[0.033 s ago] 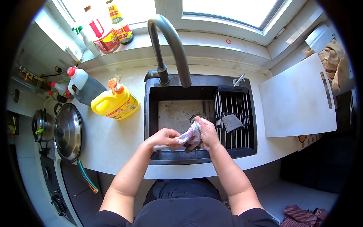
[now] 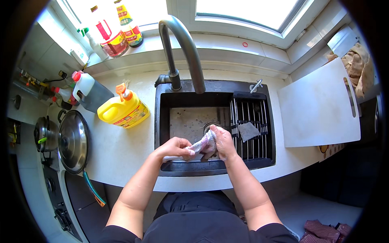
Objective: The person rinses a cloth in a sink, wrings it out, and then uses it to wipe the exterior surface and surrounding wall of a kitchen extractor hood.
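Note:
Over the near part of the dark sink (image 2: 159,121), a wet, twisted cloth (image 2: 206,142), whitish with pink and grey patches, stretches between my hands. My left hand (image 2: 176,148) is closed round its left end, and a pale tail of it trails beside that hand at the sink's front edge. Higher up, my right hand (image 2: 223,142) grips the other end, with a fold of cloth hanging beneath. Part of the round drain (image 2: 210,124) shows just behind the right hand. A grey scouring pad (image 2: 249,131) lies on the rack to the right.
The curved faucet (image 2: 190,52) arches over the sink; a drying rack (image 2: 261,117) covers its right side. On the left counter stand a yellow jug (image 2: 125,111), a dark-filled jug (image 2: 93,93) and a lidded pan (image 2: 73,139). A white cutting board (image 2: 318,107) leans at right.
My hands stay in nearly the same place. The hanging fold of the cloth between them has shifted slightly.

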A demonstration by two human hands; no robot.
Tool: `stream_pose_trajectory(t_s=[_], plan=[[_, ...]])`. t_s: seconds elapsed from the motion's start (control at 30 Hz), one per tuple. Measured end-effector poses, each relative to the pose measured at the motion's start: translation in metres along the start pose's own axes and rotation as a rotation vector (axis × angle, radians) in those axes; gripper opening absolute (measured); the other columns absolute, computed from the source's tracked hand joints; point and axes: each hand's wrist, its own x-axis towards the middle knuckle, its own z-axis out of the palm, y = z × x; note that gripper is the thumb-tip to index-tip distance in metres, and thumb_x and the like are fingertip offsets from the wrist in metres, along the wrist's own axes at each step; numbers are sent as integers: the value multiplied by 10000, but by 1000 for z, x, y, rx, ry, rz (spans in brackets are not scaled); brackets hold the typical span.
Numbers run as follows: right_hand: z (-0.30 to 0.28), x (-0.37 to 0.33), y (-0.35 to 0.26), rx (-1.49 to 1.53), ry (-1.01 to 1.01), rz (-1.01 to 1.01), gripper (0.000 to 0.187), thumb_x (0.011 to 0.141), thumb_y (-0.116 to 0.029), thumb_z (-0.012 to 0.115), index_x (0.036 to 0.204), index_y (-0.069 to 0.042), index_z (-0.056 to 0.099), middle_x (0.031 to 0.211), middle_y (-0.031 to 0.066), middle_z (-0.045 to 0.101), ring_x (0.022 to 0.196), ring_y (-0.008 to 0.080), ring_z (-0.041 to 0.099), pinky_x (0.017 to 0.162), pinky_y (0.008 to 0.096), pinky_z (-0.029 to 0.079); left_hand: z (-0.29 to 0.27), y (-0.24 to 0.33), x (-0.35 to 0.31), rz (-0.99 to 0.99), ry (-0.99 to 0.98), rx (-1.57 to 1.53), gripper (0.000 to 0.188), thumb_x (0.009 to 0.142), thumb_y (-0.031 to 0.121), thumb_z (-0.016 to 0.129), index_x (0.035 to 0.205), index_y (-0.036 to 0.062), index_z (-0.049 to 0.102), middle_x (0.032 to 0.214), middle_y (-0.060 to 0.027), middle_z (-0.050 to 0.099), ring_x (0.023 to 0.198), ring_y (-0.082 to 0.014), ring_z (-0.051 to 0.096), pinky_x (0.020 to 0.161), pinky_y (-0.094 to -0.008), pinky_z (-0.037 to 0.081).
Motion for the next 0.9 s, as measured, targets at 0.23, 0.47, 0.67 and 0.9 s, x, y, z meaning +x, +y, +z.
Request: stream_pose_trajectory(t_s=[0.23, 0.47, 0.67, 0.9], plan=[[2, 8, 9, -61, 0, -271, 340, 909, -382, 507, 787, -67, 540, 695, -23, 521, 628, 53, 481, 569, 211, 405, 25, -15, 16, 448, 520, -584, 226, 884, 288, 582, 889, 69, 529, 712, -10, 544, 575, -67, 495, 520, -205, 421], [62, -4, 42, -911, 297, -860, 306, 848, -243, 584, 647, -27, 504, 611, 111, 512, 515, 231, 478, 519, 344, 385, 52, -6, 45, 74, 574, -1285, 410, 904, 507, 423, 705, 148, 437, 584, -6, 450, 508, -134, 483, 456, -273, 408], [67, -9, 44, -707, 122, -931, 266, 773, -219, 616, 614, -34, 511, 607, 152, 529, 563, 337, 541, 530, 418, 427, 32, -34, 56, 15, 553, -1076, 381, 909, 434, 480, 785, 81, 555, 682, -44, 538, 559, -147, 491, 507, -292, 412], [58, 0, 37, -799, 340, -861, 306, 876, -198, 516, 629, -19, 543, 583, 177, 527, 529, 321, 526, 507, 400, 400, 55, 14, 39, -9, 640, -842, 365, 912, 416, 481, 732, 101, 515, 622, -10, 517, 543, -134, 512, 456, -291, 412]])
